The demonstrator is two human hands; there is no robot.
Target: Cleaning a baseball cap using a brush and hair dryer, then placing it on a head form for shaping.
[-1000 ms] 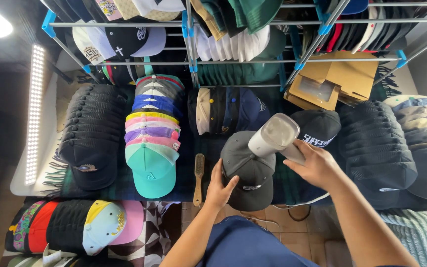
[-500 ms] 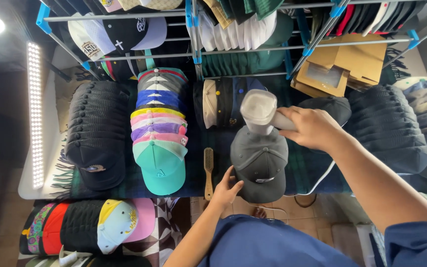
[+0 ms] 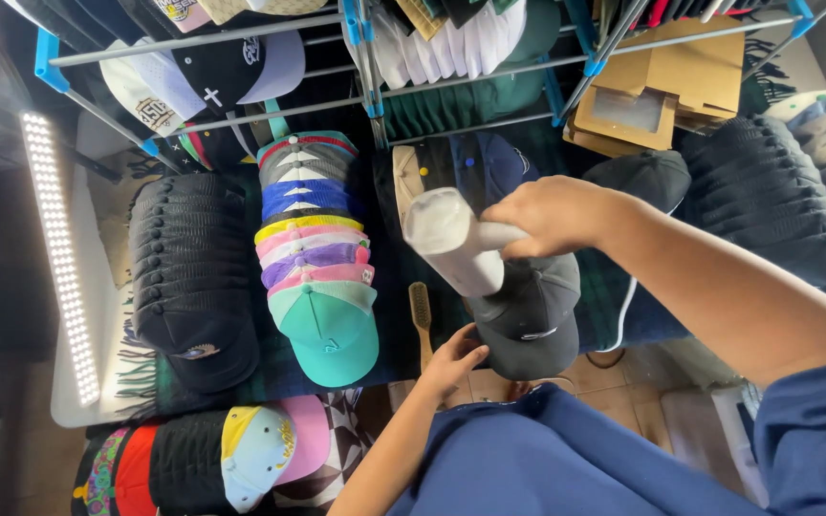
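R hand [image 3: 556,218] clamped round the handle of a white steamer [image 3: 456,244], head tilted up-left, body angled down onto a dark grey cap [image 3: 526,311]; steamer sits just above the cap's crown, touching or nearly, can't tell which. Thin white cord [image 3: 623,320] loops down to the right of the cap. L hand [image 3: 451,361] at the cap's lower-left edge, fingers curled in, thumb toward the brim; looks like it grips the brim but the contact itself is hidden, so can't tell for sure. Cap lies on a dark plaid cloth [image 3: 389,325] over the table, brim toward the person. Wooden brush [image 3: 422,320] just left of the L hand, lying lengthwise, apart from the cap. Further left, a stack of coloured caps [image 3: 317,258], teal one in front w/ pink, purple, yellow, blue behind. Left of that, a stack of black caps [image 3: 188,277]. Another black stack [image 3: 771,196] at far right. Metal rack [image 3: 241,38] w/ blue joints across the top, more caps hanging on it, plus flat cardboard boxes [image 3: 657,91] upper right. LED strip light [image 3: 59,258] along the table's left edge. Row of caps [image 3: 203,459] bottom left, below table level.
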